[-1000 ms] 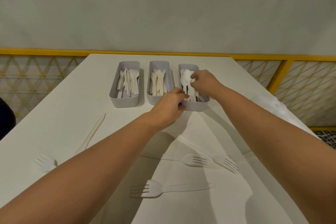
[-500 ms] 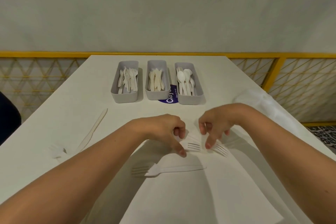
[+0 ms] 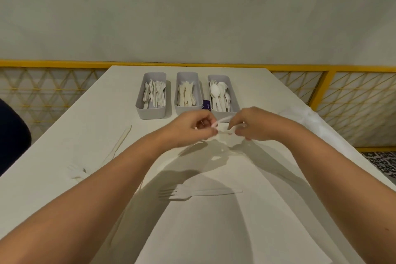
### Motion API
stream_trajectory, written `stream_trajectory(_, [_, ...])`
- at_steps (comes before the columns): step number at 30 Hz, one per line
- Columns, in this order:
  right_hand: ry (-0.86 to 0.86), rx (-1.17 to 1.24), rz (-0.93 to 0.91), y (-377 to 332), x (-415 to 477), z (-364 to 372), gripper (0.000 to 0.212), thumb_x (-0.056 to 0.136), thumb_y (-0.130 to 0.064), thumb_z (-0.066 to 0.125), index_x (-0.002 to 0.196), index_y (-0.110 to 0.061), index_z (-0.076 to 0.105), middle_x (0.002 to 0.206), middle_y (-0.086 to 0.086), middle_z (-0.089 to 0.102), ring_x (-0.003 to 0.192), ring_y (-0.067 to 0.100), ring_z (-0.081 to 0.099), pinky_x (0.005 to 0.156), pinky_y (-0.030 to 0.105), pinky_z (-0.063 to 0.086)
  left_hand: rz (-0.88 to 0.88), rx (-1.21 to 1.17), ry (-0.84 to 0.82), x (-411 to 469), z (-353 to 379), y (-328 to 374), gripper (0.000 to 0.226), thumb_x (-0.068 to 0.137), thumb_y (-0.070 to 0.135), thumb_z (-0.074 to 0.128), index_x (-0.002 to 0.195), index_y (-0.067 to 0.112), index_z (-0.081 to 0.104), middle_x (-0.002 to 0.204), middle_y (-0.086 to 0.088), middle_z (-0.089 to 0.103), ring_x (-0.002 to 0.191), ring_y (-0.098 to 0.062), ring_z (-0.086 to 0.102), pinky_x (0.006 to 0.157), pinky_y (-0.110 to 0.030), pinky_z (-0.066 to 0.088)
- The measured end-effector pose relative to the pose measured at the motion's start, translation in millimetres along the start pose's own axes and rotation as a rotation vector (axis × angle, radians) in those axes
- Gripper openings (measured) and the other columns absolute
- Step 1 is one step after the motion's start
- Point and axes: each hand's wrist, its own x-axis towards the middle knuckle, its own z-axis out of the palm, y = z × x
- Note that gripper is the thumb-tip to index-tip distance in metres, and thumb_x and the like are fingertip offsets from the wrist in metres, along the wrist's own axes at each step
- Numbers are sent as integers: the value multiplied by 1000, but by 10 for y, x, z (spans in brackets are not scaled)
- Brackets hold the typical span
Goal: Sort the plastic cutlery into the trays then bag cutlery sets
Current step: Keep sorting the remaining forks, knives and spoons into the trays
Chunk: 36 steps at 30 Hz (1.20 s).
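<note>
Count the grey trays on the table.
3, in a row at the table's far end: left tray with forks, middle tray with knives, right tray with spoons, partly hidden by the hands.

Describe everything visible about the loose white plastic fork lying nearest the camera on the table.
The white plastic fork lies flat on a pale sheet covering the near part of the white table. It looks like thin, matte moulded plastic, whole and unbent. Its tines point left and its long, slim handle runs right. Arm shadows fall across it. Neither hand touches it; nothing else rests against it.

Both forearms extended forward, left hand [image 3: 194, 127] and right hand [image 3: 249, 124] close together, fingers pinched
</note>
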Motion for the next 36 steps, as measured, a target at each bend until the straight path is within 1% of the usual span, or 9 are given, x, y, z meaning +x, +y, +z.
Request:
stream_trajectory(3, [96,-11,-74,-99,-27,-55,22,93,-10,52,107,-11,68,98,6,61,69,14,55,58,19,39,-44,-100,169,-6,-90,58,14,96,20,47,96,17,61,73,0,55,64,-10,51,66,-22,45])
stream_trajectory(7, [182,163,-200,-323,-97,-132,5,86,-16,66,88,-19,63,77,-2,63,57,2,57,55,16,45,-62,-215,340,-29,-155,91,21,99,19,41,100,11,60,71,0,53,61,-8,49,58,-17,43])
stream_trajectory(11, [313,495,-260,-479,-54,-151,14,83,-5,67,84,-14,56,71,0,63,51,3,60,57,24,54,-104,-447,143,-159,-158,172,31,102,28,29,109,13,56,86,-10,65,64,-17,61,66,-28,51])
stream_trajectory(15, [465,631,-249,-588,65,-27,19,82,-4,68,90,-11,53,72,1,60,55,10,59,56,23,52,-121,-636,70,-230,-186,199,47,102,40,22,105,10,57,73,-11,63,47,-16,45,51,-25,42])
stream_trajectory(19, [501,690,-225,-723,121,132,24,90,-11,59,103,-17,40,75,1,51,58,15,55,54,28,47,-153,-628,74,-343,-268,143,25,100,31,36,95,15,54,62,-2,44,45,-8,29,46,-19,29])
stream_trajectory(22, [407,594,-173,-768,126,232,16,95,-20,51,107,-18,41,80,7,55,61,14,59,57,30,49,-205,-605,185,-436,-408,54,20,100,24,39,96,12,55,58,0,39,44,-8,27,44,-18,25])
stream_trajectory(25, [130,421,-239,-775,69,348,14,90,-21,59,101,-18,52,75,1,55,63,12,58,63,28,47,-245,-635,290,-542,-582,-52,20,100,22,39,92,12,54,53,4,37,41,-6,27,40,-16,24])
stream_trajectory(30, [-293,15,-348,-900,-51,602,39,72,-33,78,103,-20,59,86,-5,55,73,11,51,67,25,42,-263,-685,420,-733,-799,-224,23,101,22,38,86,12,53,49,6,35,37,-5,25,36,-16,22])
stream_trajectory(36, [-309,-119,-362,-1013,-22,790,29,73,-34,75,82,-21,50,74,-12,46,65,9,44,58,26,35,-278,-716,546,-966,-1009,-389,21,101,23,38,88,12,50,47,7,34,38,-5,25,35,-16,23])
